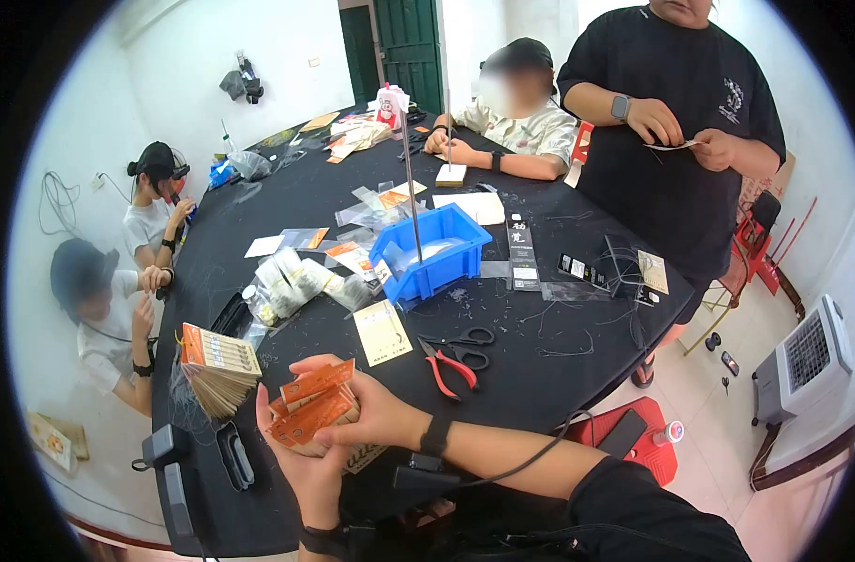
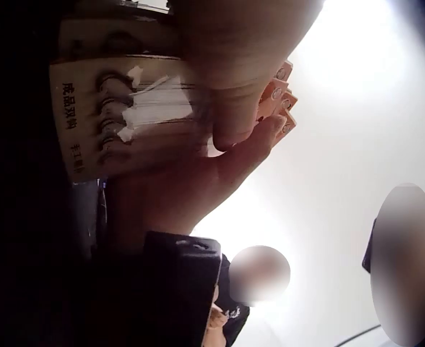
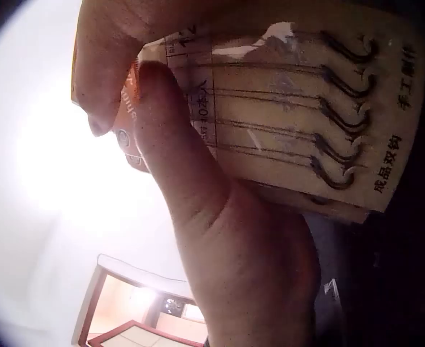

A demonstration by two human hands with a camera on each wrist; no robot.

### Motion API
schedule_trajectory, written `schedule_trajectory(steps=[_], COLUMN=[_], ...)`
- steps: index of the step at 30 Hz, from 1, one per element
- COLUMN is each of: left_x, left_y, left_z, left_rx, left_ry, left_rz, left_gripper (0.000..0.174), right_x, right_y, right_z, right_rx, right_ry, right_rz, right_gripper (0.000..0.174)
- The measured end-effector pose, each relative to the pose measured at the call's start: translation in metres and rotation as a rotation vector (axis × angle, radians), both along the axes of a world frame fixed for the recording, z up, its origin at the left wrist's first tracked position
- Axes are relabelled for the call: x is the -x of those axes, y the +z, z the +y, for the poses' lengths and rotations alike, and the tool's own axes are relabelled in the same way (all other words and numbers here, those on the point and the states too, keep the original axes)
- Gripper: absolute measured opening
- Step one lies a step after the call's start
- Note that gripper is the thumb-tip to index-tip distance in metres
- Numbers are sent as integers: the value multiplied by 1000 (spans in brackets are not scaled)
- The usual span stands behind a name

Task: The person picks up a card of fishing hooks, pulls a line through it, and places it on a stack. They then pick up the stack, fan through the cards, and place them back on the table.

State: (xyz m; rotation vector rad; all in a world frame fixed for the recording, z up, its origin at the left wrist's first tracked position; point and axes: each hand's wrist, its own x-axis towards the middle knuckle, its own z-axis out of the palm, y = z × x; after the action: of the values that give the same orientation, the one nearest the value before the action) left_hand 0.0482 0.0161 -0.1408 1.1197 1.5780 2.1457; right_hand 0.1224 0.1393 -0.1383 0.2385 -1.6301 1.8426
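Observation:
Both hands hold a stack of fishing hook cards (image 1: 315, 403) with orange ends, close over the near table edge in the head view. My left hand (image 1: 301, 468) grips the stack from the left and below. My right hand (image 1: 383, 414) curls round its right side, thumb across the orange ends. In the right wrist view, a tan card (image 3: 270, 130) carries several dark hooks with lines under clear film, beside the right thumb (image 3: 183, 144). The left wrist view shows another hook card (image 2: 89, 130) below the left hand. Left of the hands stands a fanned bundle of similar cards (image 1: 220, 370).
On the black-covered table (image 1: 559, 365) lie red-handled pliers (image 1: 454, 370), black scissors (image 1: 470, 347), a tan card (image 1: 383, 332), and bagged packs (image 1: 296, 281). A blue bin (image 1: 437, 248) stands beyond. Several people are around the table, one standing (image 1: 671, 122) at the right.

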Motion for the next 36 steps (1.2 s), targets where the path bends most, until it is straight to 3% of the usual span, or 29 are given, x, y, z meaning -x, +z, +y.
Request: schedule_trajectory(steps=[3,6,9,18,21,24,30,33,36], left_x=[-2,-4,-8,-8,0,0,3,1,-3], left_y=[1,5,8,16,14,13,6,7,12], left_z=[0,2,5,4,1,4,7,6,5], left_rx=[-22,0,-9,51,106,33,0,-2,18], left_ry=[14,56,41,52,168,153,87,17,17], left_rz=[125,124,127,302,507,485,406,215,178], left_gripper=[110,119,120,115,115,117,122,126,125], right_x=[-4,-5,0,-2,-8,-8,-9,-3,-10], right_y=[7,9,4,9,14,13,17,14,20], right_z=[-1,1,1,3,0,-1,5,-5,0], right_rx=[2,54,-49,-193,-157,-206,-521,-105,-352], right_ry=[6,21,-81,-143,-151,-253,-414,-281,-499], right_rz=[-6,-49,66,107,92,173,247,337,244], right_gripper=[90,101,108,110,108,107,91,76,62])
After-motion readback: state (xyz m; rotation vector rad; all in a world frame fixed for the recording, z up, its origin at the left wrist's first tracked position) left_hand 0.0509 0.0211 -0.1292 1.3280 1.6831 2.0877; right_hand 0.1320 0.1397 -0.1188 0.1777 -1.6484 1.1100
